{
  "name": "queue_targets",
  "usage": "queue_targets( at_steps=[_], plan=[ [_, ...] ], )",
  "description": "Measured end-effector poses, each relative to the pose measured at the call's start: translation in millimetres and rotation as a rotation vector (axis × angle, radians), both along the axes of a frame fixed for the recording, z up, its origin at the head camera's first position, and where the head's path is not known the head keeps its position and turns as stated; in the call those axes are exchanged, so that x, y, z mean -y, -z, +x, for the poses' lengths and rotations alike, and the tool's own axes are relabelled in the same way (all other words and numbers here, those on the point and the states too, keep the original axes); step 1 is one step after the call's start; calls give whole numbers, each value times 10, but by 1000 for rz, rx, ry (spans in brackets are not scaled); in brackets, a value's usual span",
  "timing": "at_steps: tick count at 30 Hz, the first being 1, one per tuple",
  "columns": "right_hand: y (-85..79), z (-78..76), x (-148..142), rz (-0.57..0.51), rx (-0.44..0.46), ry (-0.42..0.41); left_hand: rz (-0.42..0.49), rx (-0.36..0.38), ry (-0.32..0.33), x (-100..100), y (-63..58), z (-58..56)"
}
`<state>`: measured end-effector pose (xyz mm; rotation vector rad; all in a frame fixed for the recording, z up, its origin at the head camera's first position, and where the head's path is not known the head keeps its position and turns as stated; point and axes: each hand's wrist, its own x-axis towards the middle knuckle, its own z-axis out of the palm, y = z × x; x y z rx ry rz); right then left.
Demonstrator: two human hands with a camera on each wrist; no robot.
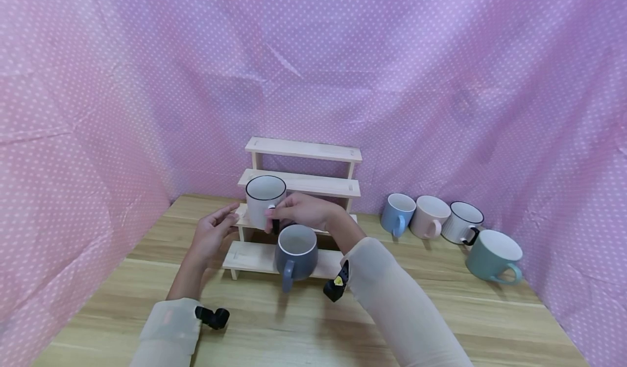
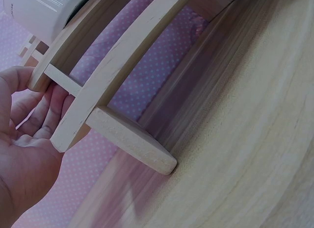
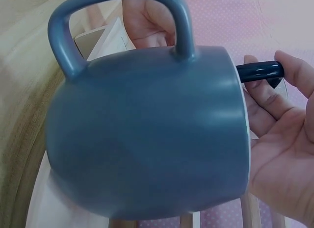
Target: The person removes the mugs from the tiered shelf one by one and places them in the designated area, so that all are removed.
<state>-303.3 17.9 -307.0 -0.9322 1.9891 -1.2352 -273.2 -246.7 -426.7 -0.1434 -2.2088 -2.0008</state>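
My right hand pinches the black handle of a white mug with a dark rim. The mug is upright at the left part of the second tier of a wooden step stand; I cannot tell whether its base fully rests there. My left hand is at that tier's left end, thumb against the board edge and fingers curled behind it. On the lowest tier stands a grey-blue mug, its handle facing me. Seen from the right wrist, this grey-blue mug hides most of the white one.
Along the right side of the wooden table stand a light blue mug, a pink mug, a ribbed white mug with a black handle and a green mug. Pink dotted cloth hangs behind and beside the table.
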Motion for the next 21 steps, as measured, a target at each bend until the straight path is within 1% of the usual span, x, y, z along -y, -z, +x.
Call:
queue_targets(
  at_steps=[4, 7, 10, 16, 21],
  plan=[
    [14, -6, -44, -1, 13, 4, 13, -1, -12, -35, 5, 19],
    [21, -14, -67, 5, 0, -16, 20, 4, -25, -58, 7, 37],
    [28, -23, -74, 0, -4, -28, 8, 11, -23, -53, 6, 47],
    [38, -23, -89, -69, 109, 22, 12, 23, -24, -47, 14, 45],
    [20, -14, -99, -93, 133, 72, 12, 22, -29, -49, 24, 28]
  ],
)
